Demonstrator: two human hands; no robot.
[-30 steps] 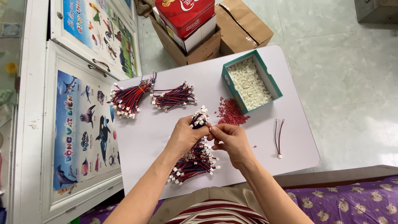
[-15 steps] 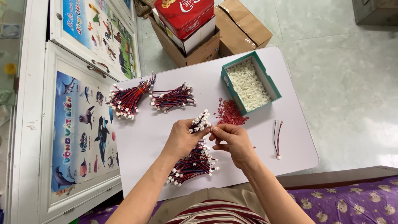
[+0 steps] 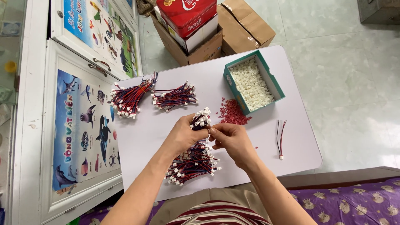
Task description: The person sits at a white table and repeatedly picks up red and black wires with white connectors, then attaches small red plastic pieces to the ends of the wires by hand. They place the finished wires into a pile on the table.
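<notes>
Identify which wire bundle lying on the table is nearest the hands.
The loose wire bundle just below the hands, beside the left forearm; the two tied bundles lie farther up the table.

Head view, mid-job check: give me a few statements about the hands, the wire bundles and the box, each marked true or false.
1. The left hand grips a bunch of wires with white plugs. True.
2. The green box holds red bits. False: it holds small white pieces; the red bits lie loose on the table beside it.
3. Two tied wire bundles lie at the far left of the table. True.
4. The single wire lies left of both hands. False: it lies to the right of the right hand.
5. The right hand rests flat on the table. False: its fingers pinch at the held bunch.
</notes>
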